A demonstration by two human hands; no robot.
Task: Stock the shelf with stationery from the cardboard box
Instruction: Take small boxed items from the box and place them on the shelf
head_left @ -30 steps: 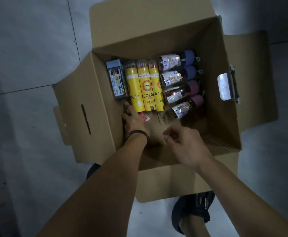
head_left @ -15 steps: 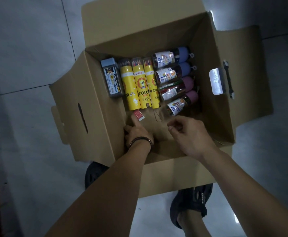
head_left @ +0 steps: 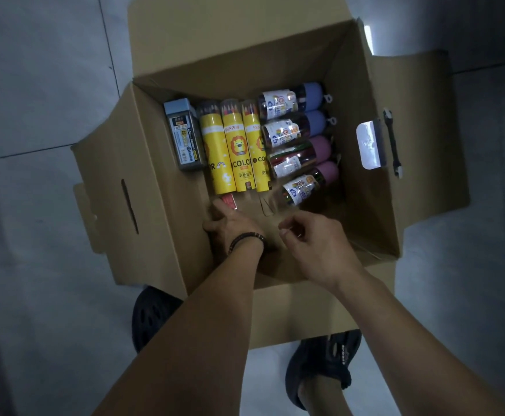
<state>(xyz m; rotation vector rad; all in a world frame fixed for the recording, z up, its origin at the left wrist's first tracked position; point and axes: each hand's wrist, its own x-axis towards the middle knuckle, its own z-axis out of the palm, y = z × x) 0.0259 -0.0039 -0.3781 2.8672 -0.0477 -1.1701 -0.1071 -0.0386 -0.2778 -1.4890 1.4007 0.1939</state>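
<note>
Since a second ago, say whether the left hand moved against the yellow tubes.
Yes. The left hand withdrew toward the person; its fingertips, earlier at the end of the leftmost yellow tube, now sit short of it.

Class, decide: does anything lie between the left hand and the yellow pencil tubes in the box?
Only a small red item, lying on the box floor between the left hand's fingertips and the yellow tubes' near ends. Nothing else visible is in the way.

Perhaps a dim shop stockroom: tiled floor (head_left: pixel 35 85), cardboard box (head_left: pixel 239 70) of packaged stationery (head_left: pixel 237 151).
</note>
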